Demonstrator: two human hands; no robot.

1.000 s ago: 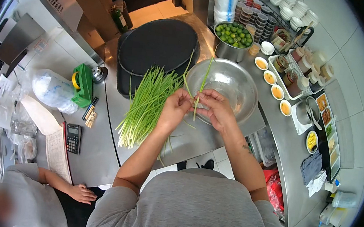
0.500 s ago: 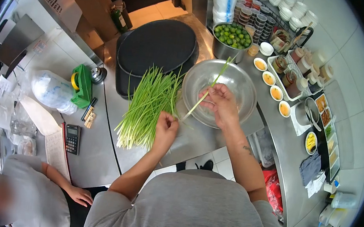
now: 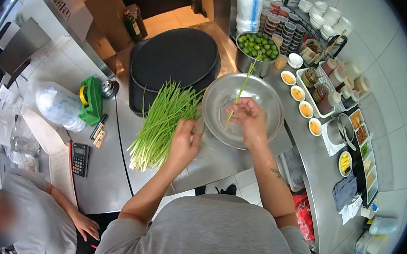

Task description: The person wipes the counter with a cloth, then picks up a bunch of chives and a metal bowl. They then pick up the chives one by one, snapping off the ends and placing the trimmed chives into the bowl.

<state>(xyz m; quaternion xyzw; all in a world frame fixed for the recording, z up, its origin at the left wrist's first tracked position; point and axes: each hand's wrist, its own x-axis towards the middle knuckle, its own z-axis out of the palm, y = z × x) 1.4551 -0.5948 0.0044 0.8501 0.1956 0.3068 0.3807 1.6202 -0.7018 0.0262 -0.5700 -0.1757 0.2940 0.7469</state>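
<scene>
My right hand (image 3: 249,123) pinches a single green onion (image 3: 244,85) over the near part of a steel bowl (image 3: 278,92). The stalk's pale end points down toward the bowl, and its green tip leans up near the pot of limes. Beside the bowl, a big pile of green onions (image 3: 161,128) lies on the steel counter, white ends toward me. My left hand (image 3: 185,140) is at the pile's right edge, its fingers loosely apart with no stalk visible in them. Small pale scraps show just below that hand.
Black round trays (image 3: 176,56) stand behind the pile. A pot of limes (image 3: 257,49) is behind the bowl. Small sauce dishes (image 3: 306,109) line the right counter, near a bottle basket (image 3: 322,84). At left are a calculator (image 3: 80,159), a tape dispenser (image 3: 92,101) and a seated person (image 3: 43,214).
My left hand has drawn away from the stalk's lower end toward the pile, its fingers loosening. The green onion in my right hand now hangs more upright, its lower end over the bowl.
</scene>
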